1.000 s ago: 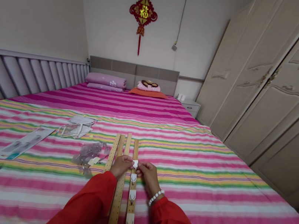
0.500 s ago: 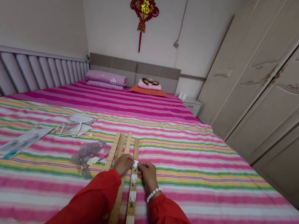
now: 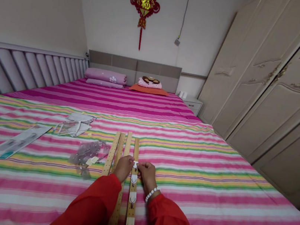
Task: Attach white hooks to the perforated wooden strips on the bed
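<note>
White plastic-looking hook at far end of row, over perforated pale wooden strip; left hand pinches its left edge, right hand its right. Whether hook is fixed cannot be told. Uneven pressure could skew it against three nearer white ringed hooks. Versus one second earlier: same pinch, grey-brown panelled headboard higher in view.
</note>
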### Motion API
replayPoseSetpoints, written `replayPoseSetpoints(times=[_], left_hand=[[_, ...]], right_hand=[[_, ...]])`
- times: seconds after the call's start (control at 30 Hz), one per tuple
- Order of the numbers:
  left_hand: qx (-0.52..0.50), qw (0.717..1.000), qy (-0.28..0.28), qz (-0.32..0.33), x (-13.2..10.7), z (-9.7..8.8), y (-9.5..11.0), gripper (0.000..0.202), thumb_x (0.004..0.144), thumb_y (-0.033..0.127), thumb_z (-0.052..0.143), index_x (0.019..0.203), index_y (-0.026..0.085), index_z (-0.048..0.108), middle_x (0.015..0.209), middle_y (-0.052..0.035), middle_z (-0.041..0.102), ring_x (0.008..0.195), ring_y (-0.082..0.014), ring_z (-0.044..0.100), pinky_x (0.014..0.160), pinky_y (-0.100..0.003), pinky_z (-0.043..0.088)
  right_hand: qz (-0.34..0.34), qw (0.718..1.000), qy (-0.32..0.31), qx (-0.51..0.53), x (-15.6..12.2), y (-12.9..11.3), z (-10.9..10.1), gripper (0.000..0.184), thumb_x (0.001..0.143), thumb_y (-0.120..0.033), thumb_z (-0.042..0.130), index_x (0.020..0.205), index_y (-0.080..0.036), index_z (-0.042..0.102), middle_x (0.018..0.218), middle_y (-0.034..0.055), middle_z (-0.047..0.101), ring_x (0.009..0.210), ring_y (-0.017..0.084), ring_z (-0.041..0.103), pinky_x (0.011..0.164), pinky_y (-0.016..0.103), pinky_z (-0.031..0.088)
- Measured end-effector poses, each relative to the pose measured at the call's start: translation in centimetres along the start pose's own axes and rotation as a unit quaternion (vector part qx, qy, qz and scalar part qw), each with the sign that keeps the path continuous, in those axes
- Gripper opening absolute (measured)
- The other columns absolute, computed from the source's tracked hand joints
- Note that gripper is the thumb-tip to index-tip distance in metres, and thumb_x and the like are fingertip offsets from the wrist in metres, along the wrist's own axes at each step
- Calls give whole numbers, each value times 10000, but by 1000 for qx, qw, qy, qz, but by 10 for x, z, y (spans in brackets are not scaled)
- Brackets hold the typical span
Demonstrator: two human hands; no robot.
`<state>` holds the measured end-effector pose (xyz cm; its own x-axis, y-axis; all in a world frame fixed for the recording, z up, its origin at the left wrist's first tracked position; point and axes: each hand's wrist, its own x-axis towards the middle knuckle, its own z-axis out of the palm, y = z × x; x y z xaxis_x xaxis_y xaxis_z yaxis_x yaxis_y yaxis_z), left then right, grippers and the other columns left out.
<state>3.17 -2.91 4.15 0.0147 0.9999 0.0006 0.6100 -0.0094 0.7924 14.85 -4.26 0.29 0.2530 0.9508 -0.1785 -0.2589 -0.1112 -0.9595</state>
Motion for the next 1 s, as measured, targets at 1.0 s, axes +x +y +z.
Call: replayPoseSetpoints(times=[1.0], left_hand=[[373, 910, -20, 182, -36, 0, 0, 343, 926, 190, 375, 1148, 197, 637, 1074, -103, 608, 1033, -254, 501, 829, -383, 347]], right_hand=[[29, 995, -8, -90, 14, 6, 1, 242, 563, -232, 671, 412, -200, 484, 261, -78, 414, 226, 77, 361, 253, 198, 251]])
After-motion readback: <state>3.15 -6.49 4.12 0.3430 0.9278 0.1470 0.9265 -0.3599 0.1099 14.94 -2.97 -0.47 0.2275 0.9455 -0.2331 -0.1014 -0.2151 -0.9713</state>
